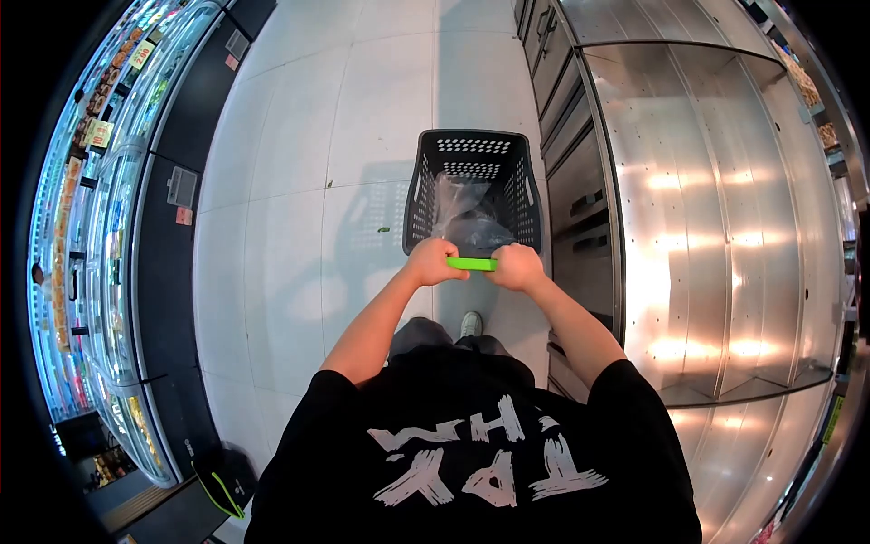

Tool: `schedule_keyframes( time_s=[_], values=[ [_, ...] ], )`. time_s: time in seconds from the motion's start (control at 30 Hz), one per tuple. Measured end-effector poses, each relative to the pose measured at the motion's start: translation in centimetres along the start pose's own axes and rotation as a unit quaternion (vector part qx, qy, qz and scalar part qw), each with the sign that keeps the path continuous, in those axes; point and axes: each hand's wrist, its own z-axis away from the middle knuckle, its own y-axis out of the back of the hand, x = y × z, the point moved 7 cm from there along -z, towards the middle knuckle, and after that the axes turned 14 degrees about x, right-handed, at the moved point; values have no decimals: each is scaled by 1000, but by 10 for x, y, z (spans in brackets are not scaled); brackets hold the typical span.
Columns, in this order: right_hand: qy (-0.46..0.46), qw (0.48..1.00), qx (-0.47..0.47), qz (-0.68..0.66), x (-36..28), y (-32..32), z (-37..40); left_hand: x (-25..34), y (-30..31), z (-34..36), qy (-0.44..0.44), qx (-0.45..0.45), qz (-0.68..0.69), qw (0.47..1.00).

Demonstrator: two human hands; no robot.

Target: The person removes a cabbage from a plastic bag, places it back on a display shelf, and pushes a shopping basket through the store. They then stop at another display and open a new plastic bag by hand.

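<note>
Both my hands are wrapped round a bright green handle [472, 264] in front of my body. My left hand [435, 263] closes on its left end and my right hand [518, 267] on its right end. Just beyond the handle is a black shopping basket [528, 163] with perforated walls, apparently standing on the floor. Where the handle joins the basket is hidden. Inside the basket lies crumpled clear plastic [460, 204], perhaps bags, against the near left side.
On the left runs a lit refrigerated display case [118, 218] with packaged goods and price tags. A stainless steel counter [716, 227] with shallow divided sections stands on the right, above metal drawers [580, 199]. Small green scraps [383, 229] lie on the tiled floor [299, 136].
</note>
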Motion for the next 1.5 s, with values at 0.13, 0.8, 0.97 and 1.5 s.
schedule_keyframes(
  time_s=[0.13,0.8,0.97,1.5],
  values=[
    [-1,1000,-3,7,11,18,-57,-4,19,-55,4,3,9,1000],
    [19,999,30,1,111,78,-370,-46,75,-382,-34,23,-34,999],
    [23,1000,16,10,114,102,-435,-50,106,-444,-54,46,-46,996],
    [67,998,1,19,74,228,-660,-58,264,-630,-8,62,-35,997]
  ],
)
